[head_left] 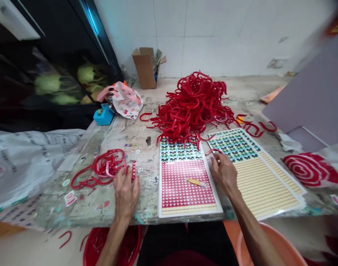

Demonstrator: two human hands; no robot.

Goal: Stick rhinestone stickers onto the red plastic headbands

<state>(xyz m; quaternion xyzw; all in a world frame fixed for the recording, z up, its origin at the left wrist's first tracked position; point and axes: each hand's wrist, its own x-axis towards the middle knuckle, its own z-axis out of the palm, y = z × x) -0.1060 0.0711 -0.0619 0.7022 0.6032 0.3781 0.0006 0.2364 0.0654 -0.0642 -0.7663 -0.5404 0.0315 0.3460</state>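
Note:
My left hand [126, 190] lies at the right edge of a small heap of red curved pieces [109, 164], its fingers apart beside a short patterned red strip [134, 170]. My right hand [225, 170] is closed around the end of a red curved piece [215, 150], between two sticker sheets. Left of it lies the red and white sticker sheet [180, 184], with a yellow pen-like tool [196, 182] on top. Yellow-striped sheets [264, 184] are stacked to its right. Behind them rises a big pile of red curved pieces [193, 107].
A cardboard box [145, 72] stands by the wall. A blue dispenser [104, 115] and a white and pink bag [127, 101] sit at the back left. Below the table edge are a red basin [134, 244] and an orange basin [280, 242].

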